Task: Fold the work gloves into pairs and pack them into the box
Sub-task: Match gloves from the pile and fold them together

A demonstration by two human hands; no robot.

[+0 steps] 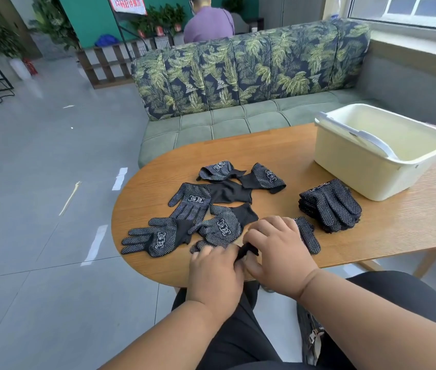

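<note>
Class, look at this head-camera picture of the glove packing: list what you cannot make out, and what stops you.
- Glove being folded: head view, mostly covered by the right hand and left hand.
- Count in the stacked gloves: layers hide each other.
- Box floor: near wall hides part of it.
- Red sign: cut by top edge.

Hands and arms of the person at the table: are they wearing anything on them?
No. The left hand and right hand are bare, with no gloves, rings or watch visible. Both forearms are bare too; no sleeve reaches into view. Dark trousers cover the lap.
</note>
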